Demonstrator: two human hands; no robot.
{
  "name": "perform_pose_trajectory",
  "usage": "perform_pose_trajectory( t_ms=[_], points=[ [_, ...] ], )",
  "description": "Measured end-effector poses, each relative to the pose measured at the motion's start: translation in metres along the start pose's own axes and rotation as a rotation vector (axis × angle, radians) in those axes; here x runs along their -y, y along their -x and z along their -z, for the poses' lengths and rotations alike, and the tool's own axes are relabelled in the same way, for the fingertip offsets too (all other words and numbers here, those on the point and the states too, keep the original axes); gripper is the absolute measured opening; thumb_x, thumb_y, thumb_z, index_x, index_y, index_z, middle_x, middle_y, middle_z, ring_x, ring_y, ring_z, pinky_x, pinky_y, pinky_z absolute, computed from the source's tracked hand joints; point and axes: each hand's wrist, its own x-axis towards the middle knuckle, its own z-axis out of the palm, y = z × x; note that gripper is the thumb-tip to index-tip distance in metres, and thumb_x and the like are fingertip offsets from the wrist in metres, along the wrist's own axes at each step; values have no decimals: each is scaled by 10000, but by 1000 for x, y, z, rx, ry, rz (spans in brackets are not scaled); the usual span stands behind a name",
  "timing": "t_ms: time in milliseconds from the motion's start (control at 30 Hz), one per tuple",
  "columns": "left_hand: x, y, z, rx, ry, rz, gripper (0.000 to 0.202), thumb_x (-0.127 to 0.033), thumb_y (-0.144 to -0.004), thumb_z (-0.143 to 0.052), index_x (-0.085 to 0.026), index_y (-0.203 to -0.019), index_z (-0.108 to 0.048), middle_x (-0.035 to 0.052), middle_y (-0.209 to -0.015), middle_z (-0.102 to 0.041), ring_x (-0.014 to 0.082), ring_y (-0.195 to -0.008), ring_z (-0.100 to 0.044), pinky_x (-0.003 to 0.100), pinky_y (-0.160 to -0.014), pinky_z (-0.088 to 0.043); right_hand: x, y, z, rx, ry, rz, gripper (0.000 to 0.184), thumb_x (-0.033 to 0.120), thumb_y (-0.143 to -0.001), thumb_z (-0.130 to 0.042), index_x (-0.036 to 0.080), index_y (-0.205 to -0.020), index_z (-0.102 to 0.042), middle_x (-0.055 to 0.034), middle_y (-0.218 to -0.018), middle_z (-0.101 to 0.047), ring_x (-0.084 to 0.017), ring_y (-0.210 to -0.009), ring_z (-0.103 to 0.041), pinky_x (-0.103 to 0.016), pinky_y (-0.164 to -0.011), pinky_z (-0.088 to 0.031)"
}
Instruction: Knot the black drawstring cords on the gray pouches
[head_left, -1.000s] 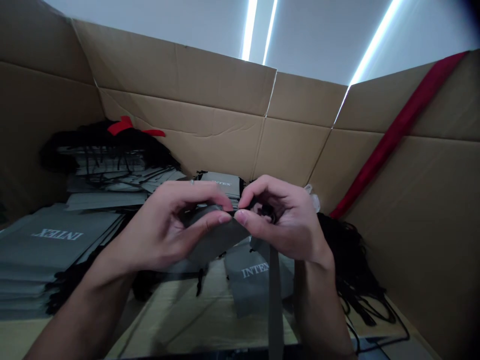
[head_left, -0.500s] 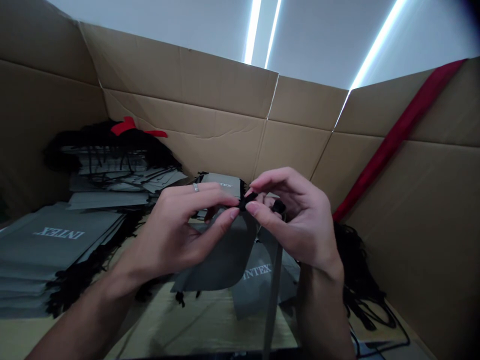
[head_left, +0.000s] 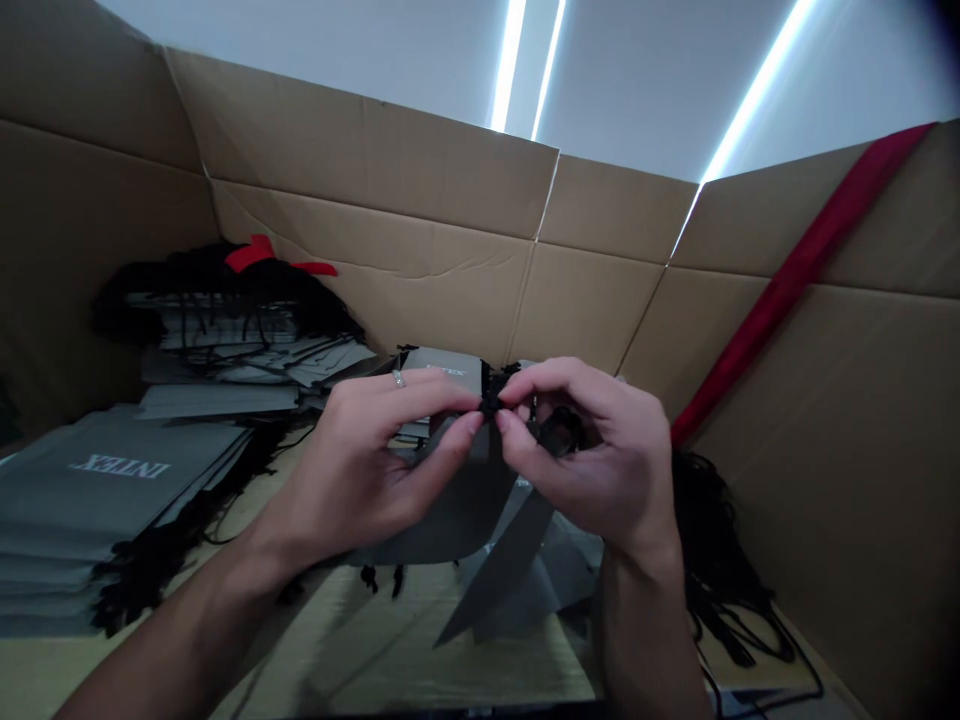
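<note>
A small grey drawstring pouch [head_left: 457,500] hangs in the air at mid-frame between both hands. My left hand [head_left: 375,450], a ring on one finger, pinches the pouch's top edge between thumb and fingers. My right hand [head_left: 592,450] pinches the black drawstring [head_left: 493,403] at the same spot, fingertips almost touching those of the left. A grey strip of fabric [head_left: 499,575] hangs down below the right hand.
Cardboard walls [head_left: 450,240] enclose the work area; a red tape strip [head_left: 787,275] runs up the right wall. Stacks of grey INTEX bags [head_left: 112,480] lie at left, more bags with black cords behind [head_left: 225,320]. Loose black cords [head_left: 712,560] pile at right.
Both hands rose slightly and drew together at the pouch's top. The right fingers closed on the black drawstring, and the grey strip below swung to a slant.
</note>
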Motion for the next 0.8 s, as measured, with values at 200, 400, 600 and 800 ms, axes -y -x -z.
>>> perform_pose_trajectory(
  t_ms=[200, 400, 600, 800],
  points=[
    [-2, 9, -4, -119, -93, -25, 282, -90, -948, -798, -217, -1194, -747, 10, -1096, -836, 131, -936, -790, 229, -896, -612, 0, 2, -2, -11, 4, -23, 174, 133, -895, -795, 253, -1021, -780, 26, -866, -774, -136, -667, -673, -281, -691, -595],
    [-4, 11, -1, -123, -211, -96, 278, -99, -951, -799, -266, -1166, -742, -13, -1046, -872, 147, -871, -822, 247, -856, -655, 2, 0, -2, 25, -21, -40, 155, 126, -889, -785, 232, -1000, -759, 15, -886, -787, -146, -732, -718, -281, -742, -601],
    [-5, 10, 2, -74, -321, -165, 240, -65, -956, -776, -254, -1082, -697, -29, -964, -845, 128, -815, -802, 219, -793, -616, 3, 0, -5, 47, -9, -42, 137, 141, -878, -787, 230, -978, -757, 7, -874, -784, -162, -750, -727, -293, -765, -602],
    [0, 14, 2, -112, -28, 17, 228, -80, -887, -844, -246, -1006, -741, -35, -924, -825, 112, -771, -759, 231, -743, -589, 4, 0, -7, 42, -126, -91, 153, 126, -872, -803, 230, -978, -764, 26, -849, -761, -130, -693, -688, -265, -702, -580]
  ],
)
